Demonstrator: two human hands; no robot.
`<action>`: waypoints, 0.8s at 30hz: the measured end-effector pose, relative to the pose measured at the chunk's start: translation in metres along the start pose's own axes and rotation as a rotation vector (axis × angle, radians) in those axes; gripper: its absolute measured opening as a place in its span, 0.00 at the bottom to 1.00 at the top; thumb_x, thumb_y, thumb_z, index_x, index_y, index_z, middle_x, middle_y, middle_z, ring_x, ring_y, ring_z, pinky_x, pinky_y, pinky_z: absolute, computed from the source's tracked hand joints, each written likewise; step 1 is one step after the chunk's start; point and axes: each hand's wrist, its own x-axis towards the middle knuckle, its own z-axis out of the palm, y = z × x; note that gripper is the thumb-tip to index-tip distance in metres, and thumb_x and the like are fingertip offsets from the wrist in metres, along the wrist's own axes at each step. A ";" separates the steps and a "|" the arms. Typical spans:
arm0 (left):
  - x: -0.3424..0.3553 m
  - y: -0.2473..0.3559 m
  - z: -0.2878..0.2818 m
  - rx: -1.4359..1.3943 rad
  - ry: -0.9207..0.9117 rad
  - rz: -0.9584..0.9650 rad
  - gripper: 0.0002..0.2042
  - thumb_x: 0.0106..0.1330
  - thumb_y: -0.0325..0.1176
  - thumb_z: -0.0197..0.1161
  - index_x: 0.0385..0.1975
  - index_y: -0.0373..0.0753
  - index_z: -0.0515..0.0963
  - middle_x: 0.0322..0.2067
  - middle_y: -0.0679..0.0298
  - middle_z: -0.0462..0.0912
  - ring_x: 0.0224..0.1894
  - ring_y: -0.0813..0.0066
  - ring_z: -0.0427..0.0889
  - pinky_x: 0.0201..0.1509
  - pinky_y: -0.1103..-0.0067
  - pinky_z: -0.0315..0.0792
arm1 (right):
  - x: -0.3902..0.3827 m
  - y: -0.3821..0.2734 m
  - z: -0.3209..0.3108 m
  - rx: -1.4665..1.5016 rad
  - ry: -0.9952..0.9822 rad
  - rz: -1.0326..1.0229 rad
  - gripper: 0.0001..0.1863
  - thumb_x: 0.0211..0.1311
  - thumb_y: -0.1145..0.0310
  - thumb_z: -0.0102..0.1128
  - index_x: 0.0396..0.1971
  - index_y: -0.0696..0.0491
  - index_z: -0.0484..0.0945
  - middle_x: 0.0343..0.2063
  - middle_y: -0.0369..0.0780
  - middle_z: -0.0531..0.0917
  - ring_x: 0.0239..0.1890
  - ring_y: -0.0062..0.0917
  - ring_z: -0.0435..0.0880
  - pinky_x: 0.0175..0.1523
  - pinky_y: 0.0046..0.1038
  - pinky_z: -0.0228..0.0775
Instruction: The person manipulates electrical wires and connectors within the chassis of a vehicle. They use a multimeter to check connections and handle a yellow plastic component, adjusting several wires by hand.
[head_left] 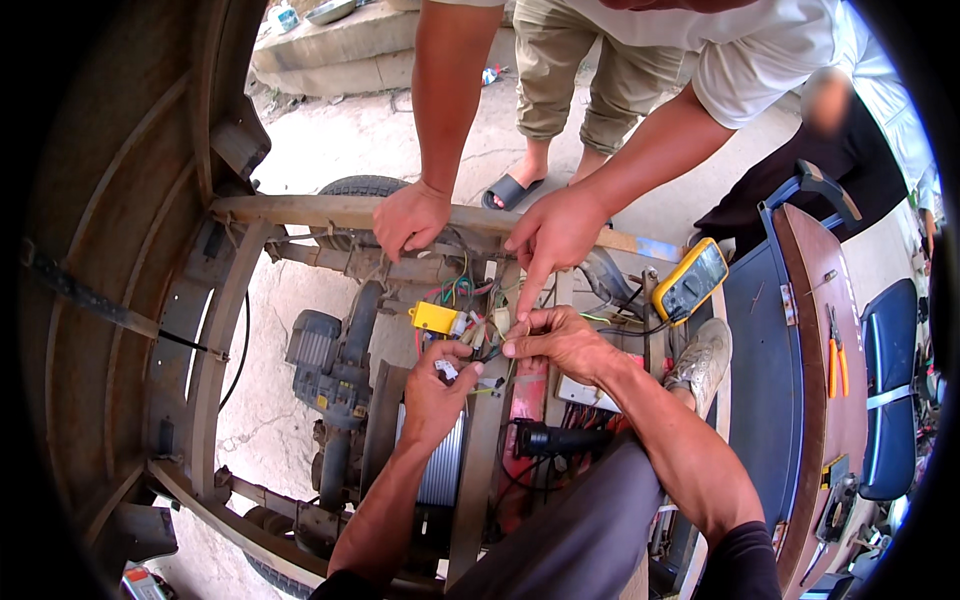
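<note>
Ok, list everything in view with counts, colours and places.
Frame: one, brown, across the middle.
Wires: many, mixed colours, centre.
Box: one, yellow, beside the wires.
Multimeter: one, yellow and grey, right.
Motor unit: one, grey, left.
Tyre: at least one, dark, upper left.
Pliers: one, orange-handled, right.
Padded piece: one, blue, far right.
Other people: at least two, pale and dark clothes, top.
Shoe: one, pale, below multimeter.
Left hand: one, bare, holding white connector.
Right hand: one, bare, pinching wires.
</note>
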 end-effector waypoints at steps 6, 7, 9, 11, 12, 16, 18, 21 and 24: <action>0.000 0.006 -0.005 0.044 -0.048 0.095 0.09 0.62 0.28 0.72 0.40 0.36 0.83 0.31 0.68 0.84 0.32 0.84 0.78 0.37 0.82 0.73 | -0.004 -0.006 0.004 -0.040 0.017 0.020 0.08 0.58 0.74 0.75 0.35 0.58 0.86 0.25 0.33 0.84 0.25 0.16 0.79 0.32 0.20 0.70; -0.001 0.011 -0.006 0.044 -0.048 0.095 0.09 0.62 0.28 0.72 0.40 0.36 0.83 0.31 0.68 0.84 0.32 0.84 0.78 0.37 0.82 0.73 | -0.004 -0.005 0.003 -0.087 0.002 0.000 0.07 0.58 0.74 0.75 0.35 0.58 0.86 0.26 0.33 0.84 0.26 0.15 0.79 0.33 0.20 0.70; -0.004 0.022 -0.006 0.026 -0.102 -0.048 0.09 0.63 0.28 0.72 0.42 0.36 0.84 0.34 0.68 0.85 0.33 0.85 0.78 0.37 0.83 0.73 | -0.003 -0.004 0.003 -0.133 -0.013 -0.021 0.07 0.57 0.74 0.75 0.34 0.58 0.87 0.26 0.33 0.84 0.27 0.15 0.79 0.33 0.20 0.71; -0.004 0.013 -0.003 -0.015 -0.104 -0.012 0.10 0.63 0.29 0.72 0.43 0.36 0.84 0.35 0.68 0.86 0.33 0.86 0.78 0.37 0.83 0.73 | -0.003 -0.003 0.003 -0.175 -0.021 -0.034 0.06 0.57 0.74 0.75 0.34 0.58 0.87 0.27 0.33 0.85 0.29 0.15 0.80 0.35 0.20 0.73; -0.004 0.011 -0.002 -0.057 -0.104 0.024 0.11 0.63 0.30 0.73 0.44 0.37 0.84 0.35 0.69 0.86 0.33 0.86 0.78 0.37 0.83 0.73 | -0.003 -0.003 0.004 -0.175 -0.022 -0.034 0.06 0.57 0.74 0.75 0.34 0.58 0.87 0.27 0.33 0.85 0.29 0.15 0.80 0.35 0.20 0.73; -0.004 0.019 0.001 -0.084 -0.096 0.028 0.12 0.62 0.30 0.74 0.44 0.38 0.85 0.33 0.70 0.85 0.32 0.86 0.76 0.36 0.84 0.72 | -0.003 -0.003 0.006 -0.227 -0.054 -0.055 0.06 0.57 0.73 0.74 0.32 0.59 0.87 0.24 0.34 0.82 0.26 0.15 0.77 0.32 0.20 0.70; -0.005 0.020 0.000 -0.070 -0.091 0.046 0.12 0.61 0.28 0.75 0.43 0.37 0.85 0.30 0.74 0.80 0.30 0.87 0.70 0.35 0.85 0.69 | -0.002 -0.002 0.007 -0.265 -0.060 -0.068 0.06 0.57 0.73 0.74 0.32 0.59 0.87 0.24 0.34 0.82 0.26 0.15 0.77 0.32 0.20 0.71; -0.003 0.014 0.001 -0.044 -0.101 0.074 0.13 0.59 0.27 0.75 0.43 0.37 0.84 0.27 0.76 0.76 0.29 0.87 0.67 0.33 0.85 0.67 | -0.002 0.000 0.003 -0.289 -0.074 -0.065 0.07 0.56 0.74 0.73 0.33 0.59 0.87 0.26 0.35 0.84 0.29 0.16 0.79 0.36 0.22 0.73; -0.003 0.007 0.001 -0.084 -0.076 0.033 0.14 0.59 0.27 0.75 0.44 0.38 0.84 0.23 0.76 0.70 0.27 0.87 0.66 0.31 0.85 0.65 | -0.005 -0.001 -0.004 -0.525 -0.097 -0.205 0.08 0.54 0.74 0.73 0.34 0.59 0.88 0.27 0.37 0.86 0.31 0.18 0.81 0.41 0.25 0.75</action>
